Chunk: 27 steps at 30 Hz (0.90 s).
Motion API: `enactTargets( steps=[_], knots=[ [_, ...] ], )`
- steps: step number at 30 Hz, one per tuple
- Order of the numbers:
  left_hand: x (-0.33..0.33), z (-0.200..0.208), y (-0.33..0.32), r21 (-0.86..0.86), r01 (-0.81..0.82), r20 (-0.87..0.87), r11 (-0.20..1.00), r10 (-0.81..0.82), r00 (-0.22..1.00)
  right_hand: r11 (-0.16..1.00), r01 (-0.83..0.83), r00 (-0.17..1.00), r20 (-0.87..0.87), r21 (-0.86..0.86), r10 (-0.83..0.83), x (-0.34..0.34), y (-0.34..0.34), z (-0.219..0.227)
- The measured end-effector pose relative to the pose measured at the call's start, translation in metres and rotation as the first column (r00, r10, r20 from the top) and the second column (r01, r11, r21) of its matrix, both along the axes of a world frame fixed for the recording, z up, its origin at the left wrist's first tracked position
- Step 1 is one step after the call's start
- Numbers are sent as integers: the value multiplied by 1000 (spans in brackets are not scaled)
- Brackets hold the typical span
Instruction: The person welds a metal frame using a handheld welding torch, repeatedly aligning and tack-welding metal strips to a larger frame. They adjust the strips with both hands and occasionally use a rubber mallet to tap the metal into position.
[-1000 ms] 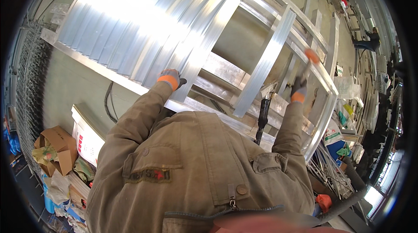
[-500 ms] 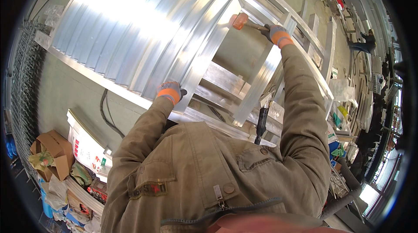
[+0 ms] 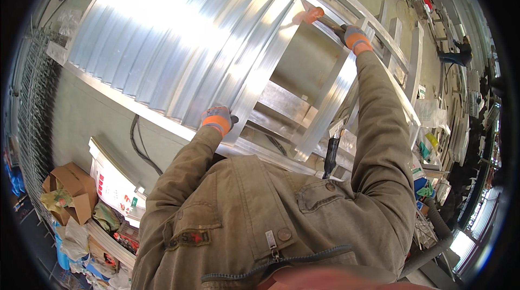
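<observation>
My left hand (image 3: 218,120), in a grey and orange glove, is closed on the near end of the last shiny aluminium slat (image 3: 260,76). My right hand (image 3: 356,39), gloved alike, grips the handle of a mallet with an orange head (image 3: 313,14). That head is at the slat's far end, beside the frame's far rail; whether it touches cannot be told. Several overlapping slats fill the left of the metal frame (image 3: 122,97). To the right, a separate ribbed aluminium profile (image 3: 330,103) lies across the frame's rails.
A black hand tool (image 3: 331,157) stands near my chest, between the frame's bars. At lower left are an open cardboard box (image 3: 76,189), a white container (image 3: 116,184) and mixed bags. Wire mesh (image 3: 32,105) lines the left side. Another person (image 3: 461,51) stands far right.
The mallet in my right hand has moved farther away and slightly right, toward the far rail. My left hand keeps its place on the slat. The whole view has shifted a little.
</observation>
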<state>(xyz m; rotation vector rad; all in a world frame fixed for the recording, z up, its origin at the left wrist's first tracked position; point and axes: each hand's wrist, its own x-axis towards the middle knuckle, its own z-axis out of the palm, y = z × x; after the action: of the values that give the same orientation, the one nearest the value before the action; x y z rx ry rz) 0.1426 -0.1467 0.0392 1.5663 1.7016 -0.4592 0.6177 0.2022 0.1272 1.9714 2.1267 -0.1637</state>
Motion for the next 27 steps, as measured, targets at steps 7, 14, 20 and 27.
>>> enactTargets(
  steps=[7, 14, 20, 27],
  knots=[
    [-1, 7, 2, 26, 5, 14, 1000, -5, 1000, 691, 462, 161, -713, -556, -682, -27, -63, -79],
    [1, 8, 1, 34, 28, 33, 999, -29, 999, 534, -132, -772, -251, -835, -584, -109, -140, -135],
    [5, 6, 2, 31, 55, -17, 998, -54, 998, 535, 107, -733, -430, -838, -527, -142, -179, -91],
    [36, 32, -3, 395, 126, 34, 910, -151, 988, 637, 445, -541, -756, -629, -369, -98, -297, -20]
  ],
)
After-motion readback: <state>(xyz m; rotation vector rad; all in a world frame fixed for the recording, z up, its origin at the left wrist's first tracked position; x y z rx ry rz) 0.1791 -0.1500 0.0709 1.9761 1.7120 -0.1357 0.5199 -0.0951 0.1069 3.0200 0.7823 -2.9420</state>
